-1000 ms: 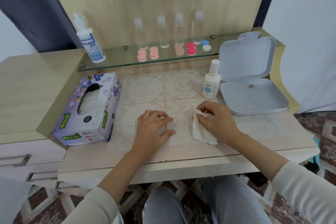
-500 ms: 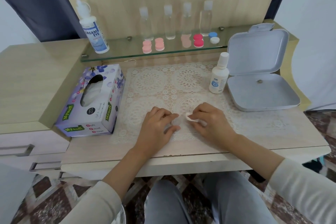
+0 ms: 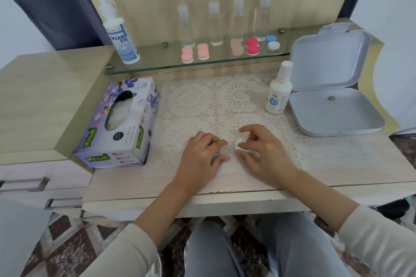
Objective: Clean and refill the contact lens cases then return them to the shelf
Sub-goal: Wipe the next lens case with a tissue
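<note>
On the lace mat (image 3: 202, 105), my left hand (image 3: 202, 157) pinches a small pale contact lens case (image 3: 224, 150) between thumb and forefinger. My right hand (image 3: 263, 153) holds a crumpled white tissue (image 3: 239, 141) against the case's right side. Several more lens cases sit on the glass shelf (image 3: 157, 65): two light pink pairs (image 3: 187, 54) (image 3: 203, 51), a pale pink one (image 3: 236, 47), a red pair (image 3: 252, 46) and a blue and white pair (image 3: 272, 42). A small white solution bottle (image 3: 279, 90) stands at the mat's right edge.
A purple tissue box (image 3: 119, 123) lies left of the mat. An open grey hinged box (image 3: 331, 90) sits at the right. A tall Dream Eye bottle (image 3: 119, 33) and several clear bottles (image 3: 215, 24) stand on the shelf. Drawers (image 3: 27, 184) are at the lower left.
My right hand bunched the loose tissue into a small wad and brought it left against the case that my left hand holds. The camera view tilted slightly upward.
</note>
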### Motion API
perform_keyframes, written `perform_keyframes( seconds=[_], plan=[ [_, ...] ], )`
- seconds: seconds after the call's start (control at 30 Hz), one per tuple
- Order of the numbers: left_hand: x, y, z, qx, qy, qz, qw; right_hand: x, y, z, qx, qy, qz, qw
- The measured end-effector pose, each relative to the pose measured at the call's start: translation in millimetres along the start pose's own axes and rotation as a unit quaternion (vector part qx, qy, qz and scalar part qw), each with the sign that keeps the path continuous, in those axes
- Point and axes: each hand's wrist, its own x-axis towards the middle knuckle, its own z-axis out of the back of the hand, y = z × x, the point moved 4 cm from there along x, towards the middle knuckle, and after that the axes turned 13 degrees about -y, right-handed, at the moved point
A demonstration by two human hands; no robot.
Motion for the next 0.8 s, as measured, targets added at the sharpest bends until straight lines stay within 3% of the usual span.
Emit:
perform_keyframes(
  seconds=[0.1,0.8],
  plan=[
    [0.0,1.2,0.2,-0.012,-0.001,0.014,1.0,0.4,1.4,-2.5,-0.03,0.018,0.037,0.999],
    [1.4,-1.8,1.7,-0.012,0.013,0.033,0.999,1.7,1.1,-2.3,-0.038,0.007,0.025,0.999]
  ],
)
